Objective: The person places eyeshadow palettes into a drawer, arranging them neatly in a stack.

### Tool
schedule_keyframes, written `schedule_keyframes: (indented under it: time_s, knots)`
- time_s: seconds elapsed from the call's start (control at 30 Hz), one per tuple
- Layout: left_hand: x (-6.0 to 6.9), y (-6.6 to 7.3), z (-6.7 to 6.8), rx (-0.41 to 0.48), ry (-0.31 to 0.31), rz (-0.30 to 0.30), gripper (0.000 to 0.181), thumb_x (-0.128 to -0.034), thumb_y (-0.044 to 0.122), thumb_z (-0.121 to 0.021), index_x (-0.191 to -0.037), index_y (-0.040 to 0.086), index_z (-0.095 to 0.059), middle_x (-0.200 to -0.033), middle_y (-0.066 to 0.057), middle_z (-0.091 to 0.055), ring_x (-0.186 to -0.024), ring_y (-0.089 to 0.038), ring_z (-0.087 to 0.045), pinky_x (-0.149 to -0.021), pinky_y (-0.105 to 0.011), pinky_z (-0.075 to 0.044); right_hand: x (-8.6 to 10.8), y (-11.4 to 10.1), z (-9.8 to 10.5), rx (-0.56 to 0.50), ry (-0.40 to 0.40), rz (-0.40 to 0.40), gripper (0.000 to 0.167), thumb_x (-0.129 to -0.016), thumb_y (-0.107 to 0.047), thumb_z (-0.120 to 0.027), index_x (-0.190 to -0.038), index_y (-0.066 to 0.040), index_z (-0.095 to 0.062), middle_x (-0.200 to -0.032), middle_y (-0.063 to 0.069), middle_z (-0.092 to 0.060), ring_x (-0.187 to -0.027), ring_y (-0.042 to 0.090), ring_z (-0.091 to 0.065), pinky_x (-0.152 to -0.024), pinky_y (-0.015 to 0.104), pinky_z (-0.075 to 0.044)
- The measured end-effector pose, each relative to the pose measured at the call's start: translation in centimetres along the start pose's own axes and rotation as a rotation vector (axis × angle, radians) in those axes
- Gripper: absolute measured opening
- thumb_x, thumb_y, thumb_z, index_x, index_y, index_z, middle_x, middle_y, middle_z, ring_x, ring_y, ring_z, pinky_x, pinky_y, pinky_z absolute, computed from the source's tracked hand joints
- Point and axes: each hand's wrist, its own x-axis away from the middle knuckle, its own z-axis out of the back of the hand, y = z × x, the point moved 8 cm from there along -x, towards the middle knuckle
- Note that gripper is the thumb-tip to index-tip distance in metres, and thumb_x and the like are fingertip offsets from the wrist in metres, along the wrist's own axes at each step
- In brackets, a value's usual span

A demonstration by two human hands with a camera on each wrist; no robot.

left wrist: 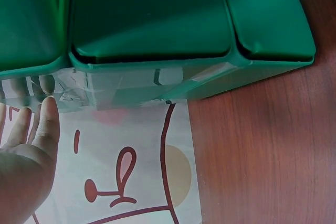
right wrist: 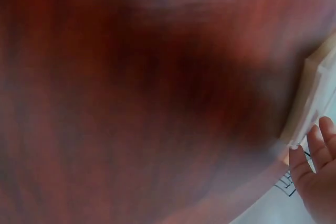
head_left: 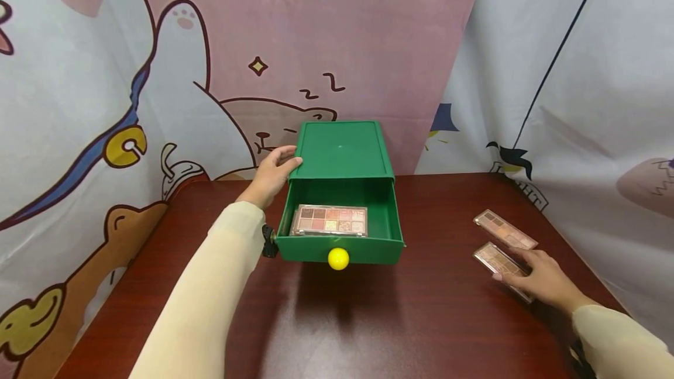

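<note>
A green drawer box [head_left: 341, 151] stands on the table, its drawer [head_left: 379, 250] pulled out and showing a round yellow knob [head_left: 339, 258]. Inside the drawer lies an eyeshadow palette [head_left: 330, 220] with several coloured pans. My left hand [head_left: 274, 174] rests against the box's left side; its fingers [left wrist: 50, 119] look fairly straight in the left wrist view. At the right, my right hand [head_left: 544, 279] holds a second eyeshadow palette [head_left: 497, 259] by its edges, thumb on the near side. In the right wrist view, fingertips touch the palette's edge [right wrist: 310, 98].
Just beyond the right hand lies another, slimmer eyeshadow palette [head_left: 504, 229]. The dark reddish table [head_left: 437, 309] reaches back to a printed cloth [head_left: 400, 45] hanging behind and along both sides.
</note>
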Motion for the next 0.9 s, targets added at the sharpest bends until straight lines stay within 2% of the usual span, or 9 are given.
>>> schedule_keyframes:
  time_s: [0.17, 0.33, 0.6, 0.77, 0.9]
  knots:
    - [0.2, 0.2, 0.0, -0.006, 0.005, -0.008, 0.051, -0.0991, 0.030, -0.056, -0.146, 0.015, -0.042, -0.148, -0.007, -0.040, -0.135, -0.025, -0.038, -0.110, -0.044, -0.035, 0.7, 0.8, -0.5, 0.029, -0.024, -0.006, 0.086, -0.078, -0.047, -0.077, -0.132, 0.012, -0.045, -0.122, 0.044, -0.040, -0.108, 0.058, -0.037, -0.083, 0.068, -0.035]
    - [0.3, 0.3, 0.0, -0.015, 0.009, -0.008, 0.050, -0.0992, 0.030, -0.055, -0.145, 0.016, -0.042, -0.147, -0.007, -0.041, -0.135, -0.025, -0.039, -0.110, -0.044, -0.035, 0.9, 1.2, -0.7, 0.047, -0.015, -0.002, 0.084, -0.076, -0.044, -0.078, -0.130, 0.012, -0.046, -0.118, 0.042, -0.044, -0.104, 0.058, -0.040, -0.081, 0.066, -0.037]
    - [0.2, 0.2, 0.1, -0.007, 0.020, -0.008, 0.049, -0.0990, 0.029, -0.056, -0.145, 0.015, -0.043, -0.146, -0.007, -0.042, -0.134, -0.025, -0.040, -0.109, -0.043, -0.036, 0.9, 1.1, -0.4, 0.051, -0.007, -0.007, 0.076, -0.078, -0.039, -0.077, -0.122, 0.018, -0.050, -0.110, 0.039, -0.050, -0.101, 0.056, -0.043, -0.082, 0.064, -0.037]
    - [0.2, 0.2, 0.1, -0.004, 0.020, -0.008, 0.050, -0.0990, 0.029, -0.056, -0.145, 0.015, -0.042, -0.146, -0.008, -0.042, -0.133, -0.025, -0.040, -0.109, -0.043, -0.036, 0.9, 0.8, -0.2, 0.043, 0.024, 0.011, 0.070, -0.076, -0.034, -0.077, -0.119, 0.016, -0.053, -0.108, 0.037, -0.052, -0.100, 0.054, -0.045, -0.081, 0.062, -0.038]
    - [0.1, 0.1, 0.0, 0.010, 0.018, -0.008, 0.050, -0.0988, 0.029, -0.056, -0.145, 0.015, -0.042, -0.146, -0.008, -0.042, -0.133, -0.025, -0.040, -0.109, -0.043, -0.037, 0.7, 0.6, -0.2, 0.044, 0.049, 0.031, 0.066, -0.074, -0.031, -0.078, -0.117, 0.014, -0.055, -0.106, 0.034, -0.054, -0.098, 0.050, -0.046, -0.079, 0.055, -0.037]
